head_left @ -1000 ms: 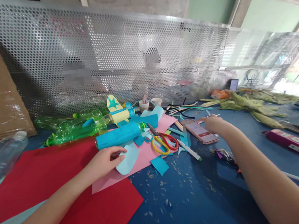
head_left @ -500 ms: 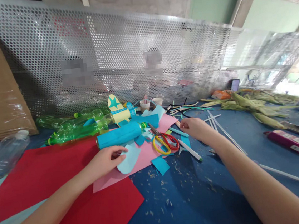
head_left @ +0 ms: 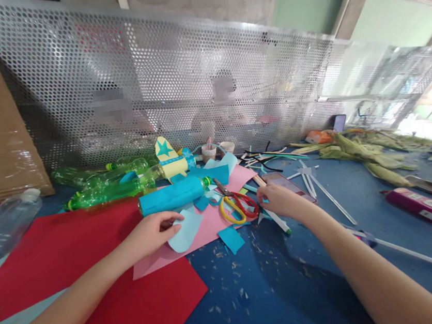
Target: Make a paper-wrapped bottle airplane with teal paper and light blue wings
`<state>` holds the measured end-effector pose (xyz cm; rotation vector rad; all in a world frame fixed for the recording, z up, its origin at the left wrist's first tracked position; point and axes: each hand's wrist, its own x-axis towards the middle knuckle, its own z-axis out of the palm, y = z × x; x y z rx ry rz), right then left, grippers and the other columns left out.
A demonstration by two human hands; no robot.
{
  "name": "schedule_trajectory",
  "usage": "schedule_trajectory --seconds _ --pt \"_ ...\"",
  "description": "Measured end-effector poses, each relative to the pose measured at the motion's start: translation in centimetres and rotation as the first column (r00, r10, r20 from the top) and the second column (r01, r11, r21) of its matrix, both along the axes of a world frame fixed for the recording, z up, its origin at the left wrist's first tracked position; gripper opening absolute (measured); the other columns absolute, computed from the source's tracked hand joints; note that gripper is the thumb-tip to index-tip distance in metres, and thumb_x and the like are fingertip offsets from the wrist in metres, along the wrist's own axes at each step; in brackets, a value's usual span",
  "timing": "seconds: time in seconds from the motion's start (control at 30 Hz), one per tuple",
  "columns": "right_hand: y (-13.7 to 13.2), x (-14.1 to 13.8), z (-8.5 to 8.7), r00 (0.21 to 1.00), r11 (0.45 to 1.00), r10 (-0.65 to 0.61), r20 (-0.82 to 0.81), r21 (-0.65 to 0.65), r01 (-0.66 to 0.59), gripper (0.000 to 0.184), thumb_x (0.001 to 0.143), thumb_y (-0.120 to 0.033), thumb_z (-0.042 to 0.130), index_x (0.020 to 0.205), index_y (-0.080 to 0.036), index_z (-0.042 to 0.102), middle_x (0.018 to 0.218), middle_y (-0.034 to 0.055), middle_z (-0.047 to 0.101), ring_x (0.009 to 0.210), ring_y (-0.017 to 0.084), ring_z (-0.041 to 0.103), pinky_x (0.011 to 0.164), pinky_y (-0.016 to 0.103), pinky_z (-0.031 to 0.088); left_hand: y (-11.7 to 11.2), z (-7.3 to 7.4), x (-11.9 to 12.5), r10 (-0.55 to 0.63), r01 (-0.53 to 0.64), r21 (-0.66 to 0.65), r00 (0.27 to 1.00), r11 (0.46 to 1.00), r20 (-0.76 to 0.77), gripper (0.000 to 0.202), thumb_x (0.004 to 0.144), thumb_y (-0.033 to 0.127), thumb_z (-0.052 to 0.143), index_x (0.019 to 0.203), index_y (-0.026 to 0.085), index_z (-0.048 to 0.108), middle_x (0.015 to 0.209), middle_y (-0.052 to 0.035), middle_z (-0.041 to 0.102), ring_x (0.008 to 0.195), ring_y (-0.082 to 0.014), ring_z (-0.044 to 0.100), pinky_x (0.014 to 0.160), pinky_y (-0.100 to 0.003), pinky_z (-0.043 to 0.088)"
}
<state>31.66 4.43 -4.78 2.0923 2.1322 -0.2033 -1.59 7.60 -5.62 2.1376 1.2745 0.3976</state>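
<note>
My left hand (head_left: 161, 229) pinches a light blue piece of paper (head_left: 187, 230) over a pink sheet (head_left: 157, 262). My right hand (head_left: 277, 200) has curled fingers beside the red handle of the scissors (head_left: 233, 208); whether anything is in them is hidden. A white marker (head_left: 279, 222) with a green end lies just below that hand. The scissors have one yellow and one red handle and rest on paper scraps. Behind my left hand lies a bottle wrapped in blue paper (head_left: 173, 194). A blue paper square (head_left: 231, 239) lies in front of the scissors.
Red sheets (head_left: 99, 300) cover the left of the table. Green bottles (head_left: 106, 192) and a yellow paper rocket-like bottle (head_left: 173, 164) lie behind. A phone (head_left: 286, 182), white straws (head_left: 333, 198), corn husks (head_left: 356, 156) and a purple package (head_left: 426, 204) are at right. A perforated screen (head_left: 190, 71) stands behind.
My right hand has moved down and toward me, from beyond the scissors to beside their red handle. The phone behind it now shows. My left hand keeps its hold on the paper.
</note>
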Motion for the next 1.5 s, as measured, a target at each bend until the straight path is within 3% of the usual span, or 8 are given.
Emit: schedule_trajectory --seconds 0.47,0.67,0.83,0.93,1.03,1.2,1.33,1.5 --pt "-1.5 -2.0 -0.1 0.998 0.999 0.031 0.059 0.02 -0.032 0.03 0.092 -0.032 0.058 0.118 -0.017 0.058 0.12 0.0088 0.059 0.101 0.022 0.061 0.085 0.042 0.052 0.0 0.0 0.2 0.078 -0.045 -0.145 0.971 0.988 0.228 0.048 0.065 0.045 0.062 0.104 0.017 0.065 0.102 -0.0098 0.07 0.097 -0.027 0.065 0.086 -0.036 0.05" --pt "-1.1 -2.2 -0.6 0.992 0.973 -0.124 -0.02 0.192 0.125 0.028 0.092 -0.033 0.058 0.114 -0.016 0.059 0.116 0.0079 0.061 0.098 0.02 0.061 0.084 0.041 0.052 -1.2 0.3 1.0 0.209 -0.024 -0.396 0.877 0.918 0.432 0.084 0.063 0.036 0.073 0.136 0.021 0.035 0.084 -0.0001 0.064 0.076 -0.0212 0.065 0.069 -0.032 0.048" --pt "-1.3 -0.9 1.2 0.951 0.87 -0.174 -0.257 0.413 0.271 0.011 0.084 -0.014 0.051 0.091 -0.012 0.059 0.095 0.0171 0.064 0.098 0.029 0.059 0.083 0.041 0.044 -1.9 0.8 1.7 0.268 -0.008 -0.474 0.834 0.88 0.483 0.072 0.059 0.038 0.079 0.122 0.014 0.053 0.102 -0.01 0.067 0.091 -0.0266 0.064 0.076 -0.036 0.049" --pt "-1.7 -2.0 1.7 0.879 0.876 -0.011 -0.477 0.42 0.239 0.008 0.082 -0.019 0.046 0.087 -0.02 0.052 0.083 0.0081 0.064 0.081 0.023 0.062 0.074 0.035 0.046 -2.6 1.1 2.2 0.272 0.03 -0.527 0.831 0.849 0.485 0.058 0.06 0.041 0.079 0.107 0.011 0.063 0.104 -0.0141 0.069 0.092 -0.0297 0.065 0.077 -0.038 0.049" --pt "-2.3 -5.0 0.8 0.699 0.941 0.185 -0.691 0.329 0.076 0.009 0.084 -0.029 0.043 0.084 -0.023 0.049 0.071 0.0 0.062 0.062 0.015 0.06 0.06 0.027 0.049 -3.5 1.2 2.7 0.33 0.057 -0.604 0.795 0.795 0.509 0.052 0.061 0.039 0.08 0.102 0.012 0.066 0.105 -0.0141 0.07 0.094 -0.0304 0.066 0.082 -0.04 0.05" --pt "-3.6 -9.0 -1.1 0.429 0.956 0.281 -0.858 0.287 -0.053 0.015 0.085 -0.036 0.045 0.086 -0.022 0.05 0.072 0.0002 0.061 0.06 0.013 0.059 0.058 0.027 0.051 -4.7 1.3 3.3 0.396 0.044 -0.67 0.777 0.741 0.49 0.047 0.061 0.034 0.08 0.102 0.016 0.065 0.103 -0.0096 0.072 0.102 -0.0283 0.065 0.087 -0.037 0.049" --pt "-3.7 -9.1 -1.6 0.377 0.949 0.294 -0.879 0.314 -0.008 0.012 0.085 -0.033 0.048 0.084 -0.021 0.052 0.075 0.0015 0.059 0.065 0.014 0.058 0.06 0.028 0.051 -4.9 1.8 3.5 0.311 0.09 -0.619 0.803 0.78 0.509 0.054 0.06 0.031 0.08 0.11 0.019 0.062 0.101 -0.0079 0.072 0.1 -0.0277 0.065 0.083 -0.037 0.05" --pt "-3.3 -8.4 -1.9 0.375 0.947 0.297 -0.878 0.321 0.002 0.011 0.084 -0.032 0.053 0.082 -0.021 0.054 0.077 0.0016 0.059 0.069 0.016 0.059 0.062 0.029 0.05 -5.2 1.8 3.6 0.236 0.159 -0.603 0.82 0.781 0.521 0.035 0.072 0.041 0.073 0.097 0.018 0.069 0.098 -0.0066 0.071 0.093 -0.0229 0.065 0.075 -0.03 0.051"
